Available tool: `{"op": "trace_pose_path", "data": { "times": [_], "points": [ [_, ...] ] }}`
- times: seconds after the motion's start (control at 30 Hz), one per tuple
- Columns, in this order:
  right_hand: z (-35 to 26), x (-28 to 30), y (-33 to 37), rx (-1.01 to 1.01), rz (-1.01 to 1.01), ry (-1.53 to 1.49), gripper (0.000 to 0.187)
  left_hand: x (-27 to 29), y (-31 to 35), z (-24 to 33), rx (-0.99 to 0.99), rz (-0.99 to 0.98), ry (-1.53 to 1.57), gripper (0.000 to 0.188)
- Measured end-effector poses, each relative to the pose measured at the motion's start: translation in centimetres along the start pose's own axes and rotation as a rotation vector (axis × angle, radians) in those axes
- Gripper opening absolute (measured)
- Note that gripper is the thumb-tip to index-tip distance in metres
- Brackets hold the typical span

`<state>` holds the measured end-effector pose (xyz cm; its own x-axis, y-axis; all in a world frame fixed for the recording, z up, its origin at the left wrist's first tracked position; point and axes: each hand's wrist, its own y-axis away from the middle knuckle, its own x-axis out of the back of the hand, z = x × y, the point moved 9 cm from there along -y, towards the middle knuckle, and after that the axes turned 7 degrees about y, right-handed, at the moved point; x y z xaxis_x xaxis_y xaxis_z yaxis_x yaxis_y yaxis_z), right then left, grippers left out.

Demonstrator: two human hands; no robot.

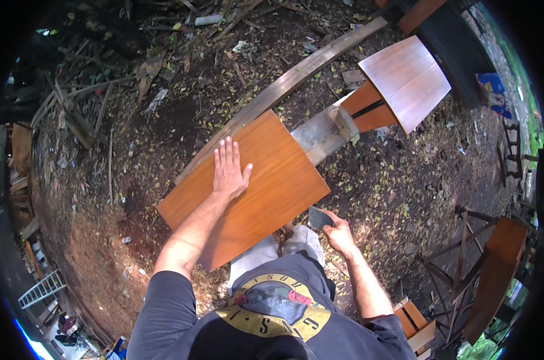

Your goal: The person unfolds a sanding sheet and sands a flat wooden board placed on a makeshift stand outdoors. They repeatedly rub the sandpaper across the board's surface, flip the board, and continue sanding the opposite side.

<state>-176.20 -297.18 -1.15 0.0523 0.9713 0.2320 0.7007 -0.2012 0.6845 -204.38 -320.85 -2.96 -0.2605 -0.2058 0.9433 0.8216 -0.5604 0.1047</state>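
Note:
My left hand [228, 171] lies flat, palm down, on a smooth orange-brown wooden panel [278, 174], its fingers stretched out towards the far edge. The panel sits tilted across a plank in front of my legs, and its lower corner hides part of them. Off the panel's right corner, my right hand [340, 236] pinches a small flat piece of dark grey sandpaper [320, 219] between thumb and fingers. The sandpaper is close to the panel's near right edge; I cannot tell whether it touches.
A long weathered beam [296, 75] curves behind the panel. Farther right, a second varnished panel [407, 81] rests on a worn plank [323, 133]. Brown boards [497, 264] lean on a dark frame at right. Leaves and wood scraps litter the dirt ground. A ladder [42, 290] is at far left.

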Motion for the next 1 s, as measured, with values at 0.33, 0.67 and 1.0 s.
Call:
{"op": "trace_pose_path", "data": {
  "times": [0.33,0.67,1.0],
  "points": [
    [0.6,1.3,1.5,-0.048,0.082,0.076,0.06,-2.3,-8.7,6.7,-0.095,0.029,0.025,0.086],
    [4.4,2.6,2.5,-0.004,0.17,0.117,0.063,-4.8,-6.2,13.6,-0.269,-0.06,0.061,0.088],
    [7.5,9.7,4.6,-0.032,0.385,0.108,0.061,-8.9,3.5,20.8,-0.449,-0.165,0.182,0.091]
  ]
}}
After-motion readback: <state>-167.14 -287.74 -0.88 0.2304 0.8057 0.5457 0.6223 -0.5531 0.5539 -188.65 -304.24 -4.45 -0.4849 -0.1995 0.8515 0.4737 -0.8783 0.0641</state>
